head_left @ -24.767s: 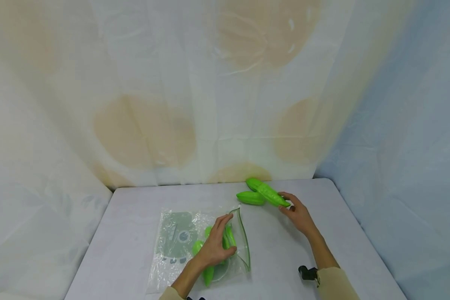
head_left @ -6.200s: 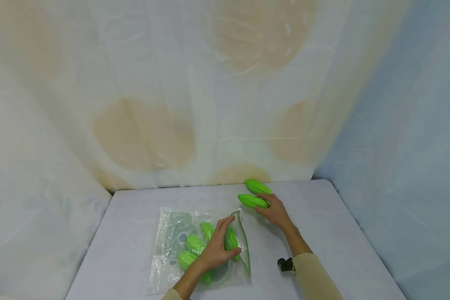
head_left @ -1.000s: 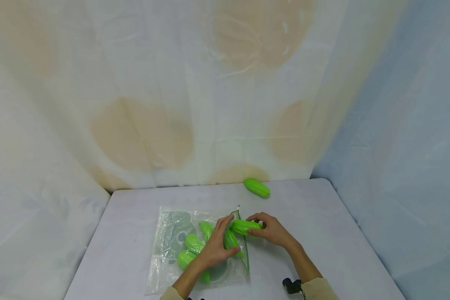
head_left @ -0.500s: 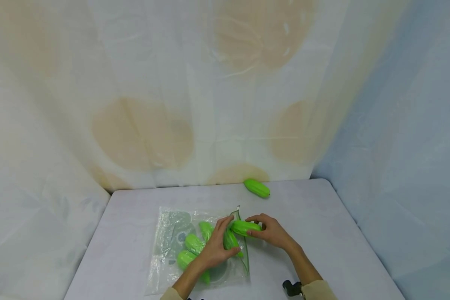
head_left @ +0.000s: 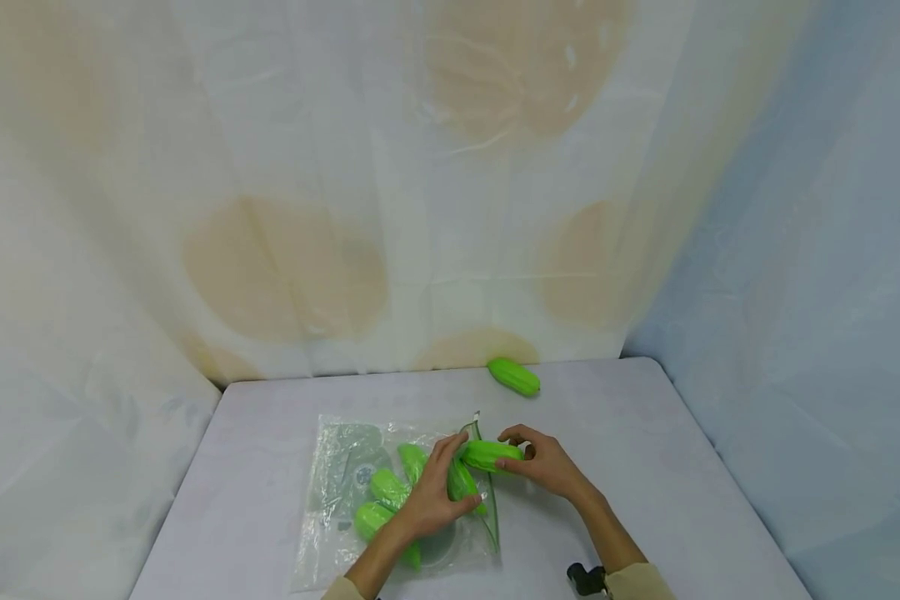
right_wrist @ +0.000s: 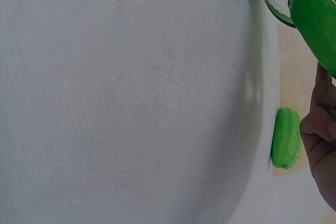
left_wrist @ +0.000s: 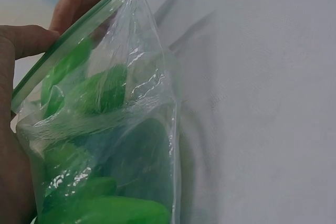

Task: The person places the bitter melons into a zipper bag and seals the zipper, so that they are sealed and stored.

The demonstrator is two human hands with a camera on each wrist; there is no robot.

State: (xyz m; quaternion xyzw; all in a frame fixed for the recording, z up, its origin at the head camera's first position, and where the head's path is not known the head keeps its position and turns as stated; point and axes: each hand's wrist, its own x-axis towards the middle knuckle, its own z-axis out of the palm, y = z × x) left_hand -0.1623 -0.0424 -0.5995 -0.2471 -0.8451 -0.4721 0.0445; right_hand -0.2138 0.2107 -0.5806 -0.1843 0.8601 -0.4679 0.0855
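Note:
My left hand (head_left: 429, 500) holds the clear zip bag (head_left: 322, 500) near its green-edged mouth, fingers and thumb spread apart. In the left wrist view, a finger reaches the green zip strip (left_wrist: 73, 35). Several bright green ridged gourds (head_left: 388, 487) lie in the bag, partly hidden by my left hand. My right hand (head_left: 547, 462) grips another ridged gourd (head_left: 489, 456) by its right end, thumb on the near side. The gourd's far end overlaps the bag's mouth. In the right wrist view, this gourd (right_wrist: 315, 22) tapers toward the green-edged opening.
One more green gourd (head_left: 513, 376) lies at the back of the white table (head_left: 607, 417), by the patterned curtain (head_left: 420, 208). A pale blue curtain (head_left: 810, 292) hangs on the right. A black wrist camera (head_left: 587, 578) sits by my right sleeve.
Since the oldest frame, more gourds lie in the bag and only one is left at the back. My right hand has brought a gourd to the bag's mouth. Little moves in the last second.

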